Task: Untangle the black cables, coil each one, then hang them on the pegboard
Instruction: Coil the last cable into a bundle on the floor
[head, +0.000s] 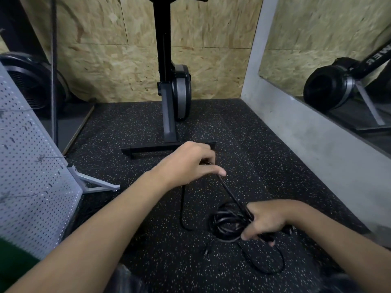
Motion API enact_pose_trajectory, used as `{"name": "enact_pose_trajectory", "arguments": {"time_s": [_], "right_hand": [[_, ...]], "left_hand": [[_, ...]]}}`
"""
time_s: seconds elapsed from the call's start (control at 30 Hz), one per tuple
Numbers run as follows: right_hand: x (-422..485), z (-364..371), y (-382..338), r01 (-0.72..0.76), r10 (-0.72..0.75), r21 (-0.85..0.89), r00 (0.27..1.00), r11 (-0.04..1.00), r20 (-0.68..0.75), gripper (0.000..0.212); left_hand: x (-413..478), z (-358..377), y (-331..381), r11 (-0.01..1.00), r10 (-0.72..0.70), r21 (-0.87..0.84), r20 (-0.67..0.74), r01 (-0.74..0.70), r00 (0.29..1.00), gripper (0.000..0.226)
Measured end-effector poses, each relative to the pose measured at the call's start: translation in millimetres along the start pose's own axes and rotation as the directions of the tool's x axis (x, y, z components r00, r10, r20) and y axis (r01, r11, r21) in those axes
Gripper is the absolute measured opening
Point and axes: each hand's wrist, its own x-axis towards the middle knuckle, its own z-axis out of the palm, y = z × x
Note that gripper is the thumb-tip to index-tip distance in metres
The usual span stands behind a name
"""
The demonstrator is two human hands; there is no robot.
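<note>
L hand [190, 163] raised above the floor [148, 240], fingers [218, 171] clenched in a pinch on one black strand [232, 197]; strand runs taut, diagonally down to the R hand [266, 220]; R hand low, fingers curled round the tangled black cables [226, 225], which lie on the speckled floor w/ loose loops trailing left & toward the camera; white pegboard [31, 166] leans at far left, well apart from cables; black exercise machine [169, 81] stands behind, against the chipboard wall.

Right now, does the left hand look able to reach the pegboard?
Probably yes: the pegboard stands close on the left, with only floor between it and the left hand. That hand, though, grips a black cable strand that runs into the tangle.
</note>
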Motion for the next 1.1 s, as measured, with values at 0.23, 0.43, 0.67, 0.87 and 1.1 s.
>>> {"name": "enact_pose_trajectory", "arguments": {"time_s": [0.23,0.43,0.67,0.87,1.1], "right_hand": [[-2.9,20.2,-24.3,0.244,-0.282,-0.198,0.94,0.949,-0.191,0.014],[-20.5,0.0,-19.7,0.376,-0.416,-0.196,0.695,0.906,-0.587,0.014],[-18.7,-25.7,-11.3,0.297,-0.042,0.075,0.37,0.952,-0.928,0.021],[-1.1,-26.4,2.6,0.085,0.071,0.114,0.395,0.99,-0.916,0.034],[15.8,-22.7,-1.6,-0.246,-0.057,-0.148,0.341,0.958,-0.938,0.045]], "left_hand": [[6.8,22.3,-15.7,0.946,-0.168,-0.28,0.016,0.166,0.986,0.039],[-7.1,43.3,-47.0,0.734,-0.319,-0.548,0.244,0.402,0.916,0.044],[-0.5,67.4,-9.7,0.804,-0.373,-0.397,0.243,0.442,0.896,0.05],[3.2,66.9,20.7,0.855,-0.403,-0.19,0.345,0.484,0.848,0.052],[-1.1,55.9,40.9,0.903,-0.381,-0.074,0.319,0.424,0.868,0.044]]}}
